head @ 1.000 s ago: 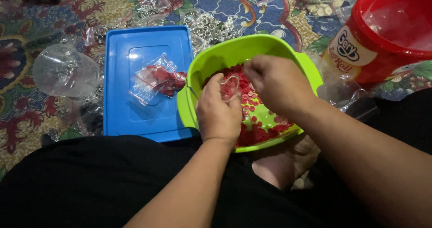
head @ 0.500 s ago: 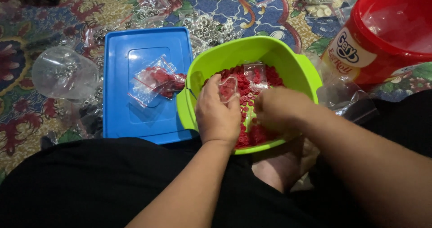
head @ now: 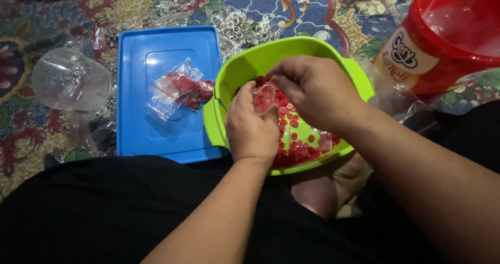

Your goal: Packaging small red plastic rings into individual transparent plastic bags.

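Fingers of both hands pinch a small clear bag (head: 264, 94) over red buttons (head: 294, 139) in the green bowl (head: 237, 71).

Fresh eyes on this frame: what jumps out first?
The lime-green bowl at centre, full of small red buttons, with the left hand and right hand meeting over it around a small clear bag. Left of it lies a blue lid with a filled bag of red buttons on top; a red bucket sits upper right.
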